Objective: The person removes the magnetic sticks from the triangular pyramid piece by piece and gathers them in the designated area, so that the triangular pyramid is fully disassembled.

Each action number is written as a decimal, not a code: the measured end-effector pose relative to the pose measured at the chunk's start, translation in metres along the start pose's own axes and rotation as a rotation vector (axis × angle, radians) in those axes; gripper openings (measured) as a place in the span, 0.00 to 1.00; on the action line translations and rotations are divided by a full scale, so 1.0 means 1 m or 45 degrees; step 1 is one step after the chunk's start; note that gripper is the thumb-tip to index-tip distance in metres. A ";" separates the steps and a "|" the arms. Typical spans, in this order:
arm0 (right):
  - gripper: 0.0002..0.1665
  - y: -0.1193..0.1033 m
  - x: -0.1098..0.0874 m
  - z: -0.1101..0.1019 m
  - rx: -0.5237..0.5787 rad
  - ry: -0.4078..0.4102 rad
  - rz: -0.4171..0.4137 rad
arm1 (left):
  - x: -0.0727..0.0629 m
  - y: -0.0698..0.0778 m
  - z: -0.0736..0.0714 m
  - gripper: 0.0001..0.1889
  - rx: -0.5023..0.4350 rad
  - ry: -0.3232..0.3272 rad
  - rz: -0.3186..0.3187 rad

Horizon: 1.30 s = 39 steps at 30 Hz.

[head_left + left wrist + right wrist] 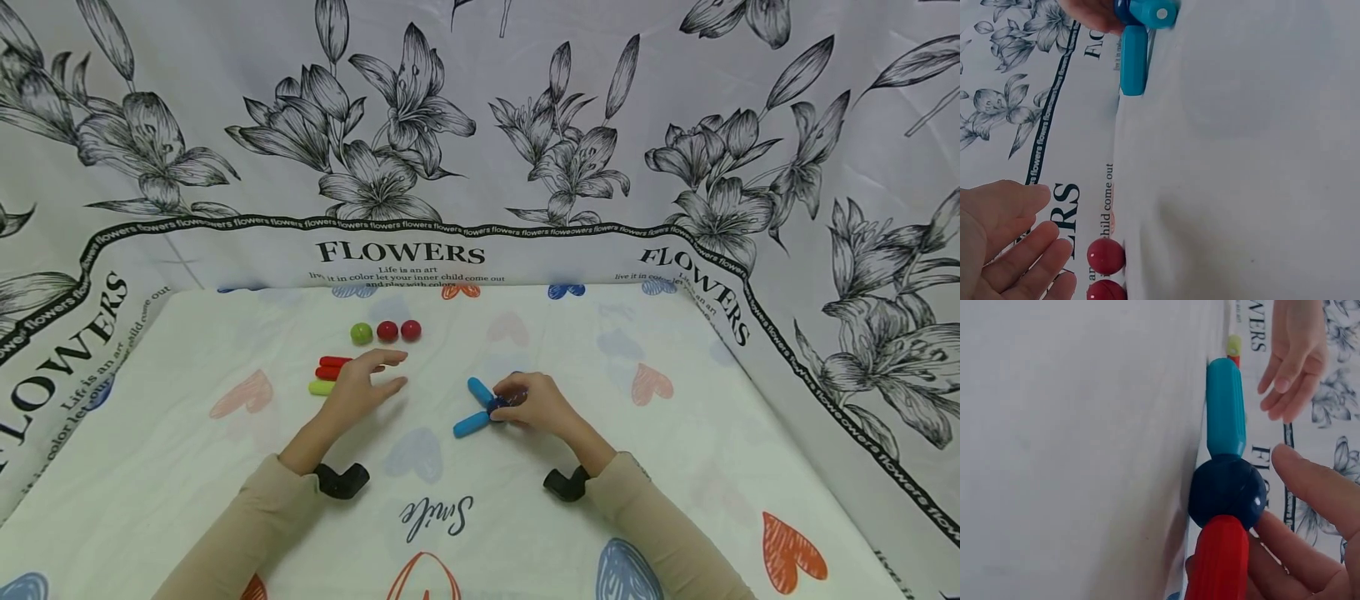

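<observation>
My right hand (pixel 536 404) holds a magnetic-toy-like piece by its dark blue ball (pixel 1227 490), fingers curled behind the ball and the thumb standing off in the right wrist view. Two light blue rods (pixel 471 424) spread from the ball toward the left. A red rod (pixel 1219 559) joins the ball on the near side in the right wrist view; in the head view the hand mostly hides it. My left hand (pixel 363 387) is held with fingers extended and nothing in it. It partly covers two red rods (pixel 330 372) and a yellow-green rod (pixel 321 387).
Behind the left hand, a green ball (pixel 362 333) and two red balls (pixel 387 332) sit in a row. A white cloth (pixel 540 533) printed with hearts covers the table. Flower-printed fabric (pixel 480 125) rises at the back and sides.
</observation>
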State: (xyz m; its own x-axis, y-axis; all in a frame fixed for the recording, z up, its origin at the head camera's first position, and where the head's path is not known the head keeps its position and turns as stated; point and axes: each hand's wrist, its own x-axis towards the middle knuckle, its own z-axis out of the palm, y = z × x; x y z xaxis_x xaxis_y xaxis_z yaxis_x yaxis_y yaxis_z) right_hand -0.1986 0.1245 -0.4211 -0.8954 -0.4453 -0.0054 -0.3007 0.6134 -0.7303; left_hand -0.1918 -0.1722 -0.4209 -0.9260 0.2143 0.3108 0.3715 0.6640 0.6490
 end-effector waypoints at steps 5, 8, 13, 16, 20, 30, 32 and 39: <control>0.23 0.003 0.002 0.004 -0.049 -0.035 0.051 | -0.005 0.006 0.007 0.20 -0.041 -0.054 -0.023; 0.22 0.002 0.002 0.004 -0.042 -0.034 0.059 | -0.008 0.008 0.011 0.19 -0.052 -0.087 -0.031; 0.22 0.002 0.003 0.003 -0.051 -0.026 0.063 | -0.012 0.013 0.017 0.19 -0.080 -0.155 -0.048; 0.22 0.003 0.003 0.003 -0.056 -0.016 0.071 | -0.014 0.016 0.019 0.19 -0.099 -0.188 -0.053; 0.21 0.003 0.003 0.004 -0.045 -0.020 0.059 | -0.018 0.020 0.023 0.19 -0.120 -0.211 -0.035; 0.21 0.002 0.003 0.008 0.009 -0.093 -0.016 | -0.022 0.027 0.028 0.17 -0.128 -0.314 -0.019; 0.21 0.001 0.004 0.009 0.018 -0.113 -0.034 | -0.022 0.028 0.028 0.17 -0.122 -0.323 -0.014; 0.21 -0.006 0.005 0.012 0.069 -0.182 -0.101 | -0.021 0.031 0.032 0.16 -0.080 -0.310 0.116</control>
State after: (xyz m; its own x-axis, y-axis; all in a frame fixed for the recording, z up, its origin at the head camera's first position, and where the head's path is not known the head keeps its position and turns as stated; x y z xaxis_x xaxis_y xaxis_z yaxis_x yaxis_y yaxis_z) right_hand -0.1975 0.1104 -0.4250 -0.8126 -0.5815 -0.0402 -0.3472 0.5382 -0.7680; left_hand -0.1625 -0.1329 -0.4294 -0.8745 0.4425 0.1987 0.4506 0.5898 0.6701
